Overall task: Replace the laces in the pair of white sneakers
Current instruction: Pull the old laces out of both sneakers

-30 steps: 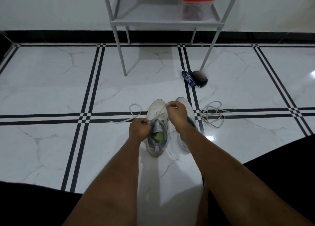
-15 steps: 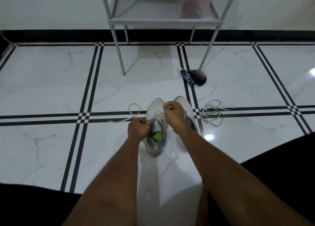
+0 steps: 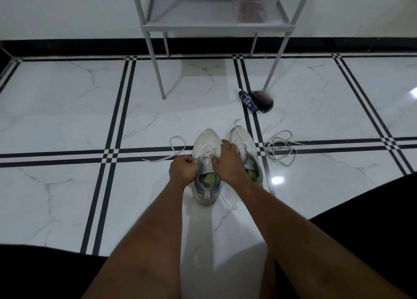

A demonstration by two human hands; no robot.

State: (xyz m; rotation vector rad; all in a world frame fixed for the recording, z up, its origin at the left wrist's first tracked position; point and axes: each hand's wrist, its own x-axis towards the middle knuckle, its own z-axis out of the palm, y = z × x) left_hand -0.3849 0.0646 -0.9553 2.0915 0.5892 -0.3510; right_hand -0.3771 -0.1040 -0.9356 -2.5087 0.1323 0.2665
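Two white sneakers stand side by side on the tiled floor, toes pointing away from me. The left sneaker (image 3: pixel 206 145) has a white lace crossed through its lower eyelets. My left hand (image 3: pixel 182 169) is curled at the shoe's left side and grips one end of that lace (image 3: pixel 173 148), which loops out over the floor to the left. My right hand (image 3: pixel 228 161) lies over the gap between the shoes, its fingers pinching the lace at the left shoe's eyelets. The right sneaker (image 3: pixel 242 138) is partly hidden by that hand. A loose white lace (image 3: pixel 279 148) lies coiled to the right.
A grey metal rack (image 3: pixel 214 25) stands ahead by the wall, with a red-lidded plastic box (image 3: pixel 256 2) on its shelf. A small blue packet (image 3: pixel 248 101) and a dark round object (image 3: pixel 262 100) lie by its right leg. My knees frame the bottom corners.
My right hand has slid down from the lace near the toe onto the eyelets, closer to me. My left hand has stayed at the shoe's left side.
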